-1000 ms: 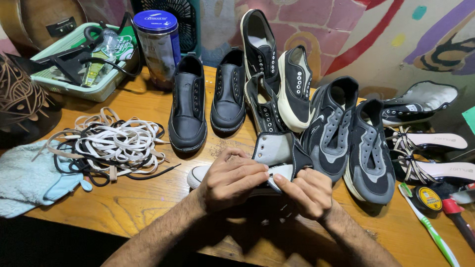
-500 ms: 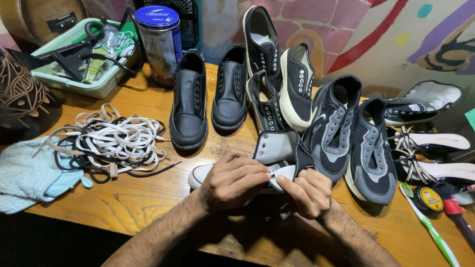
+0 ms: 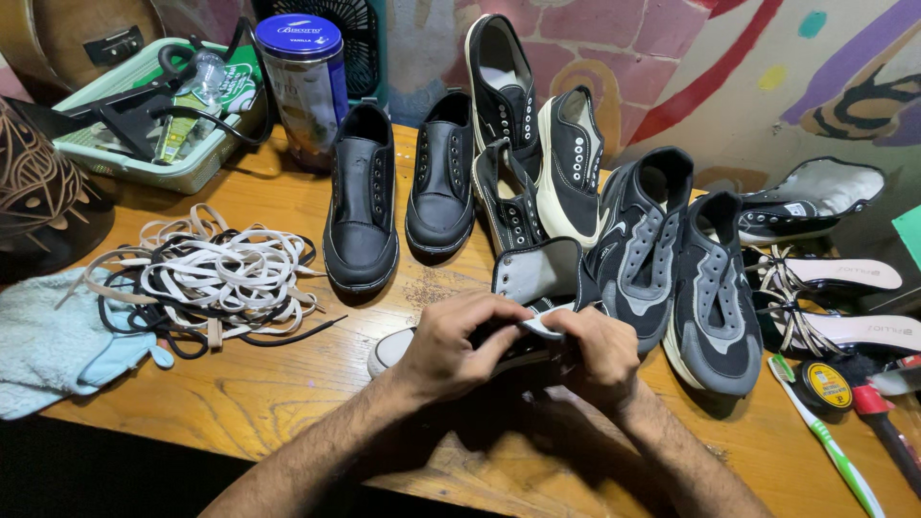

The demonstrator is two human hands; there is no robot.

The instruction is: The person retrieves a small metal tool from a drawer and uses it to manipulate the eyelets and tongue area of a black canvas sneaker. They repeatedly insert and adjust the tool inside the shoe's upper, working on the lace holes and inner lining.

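A black high-top sneaker with a white toe cap (image 3: 391, 349) and grey lining lies on its side on the wooden table (image 3: 240, 403), right in front of me. My left hand (image 3: 456, 347) is clasped over its middle. My right hand (image 3: 597, 352) grips its upper edge from the right, fingers pinching the fabric close to the left thumb. The shoe's ankle flap (image 3: 537, 273) stands up behind my hands. Most of the shoe is hidden under them.
A tangle of white and black laces (image 3: 206, 280) lies at left beside a pale blue cloth (image 3: 53, 345). Black leather shoes (image 3: 361, 206), canvas sneakers (image 3: 566, 163) and grey-black trainers (image 3: 715, 288) crowd the middle. A tin (image 3: 305, 82), a green tray (image 3: 144, 168), sandals (image 3: 830, 278) and a toothbrush (image 3: 830, 449) ring the table.
Both hands stay on the sneaker and shift only slightly; the fingers work closer together at its upper edge. The rest of the table is unchanged.
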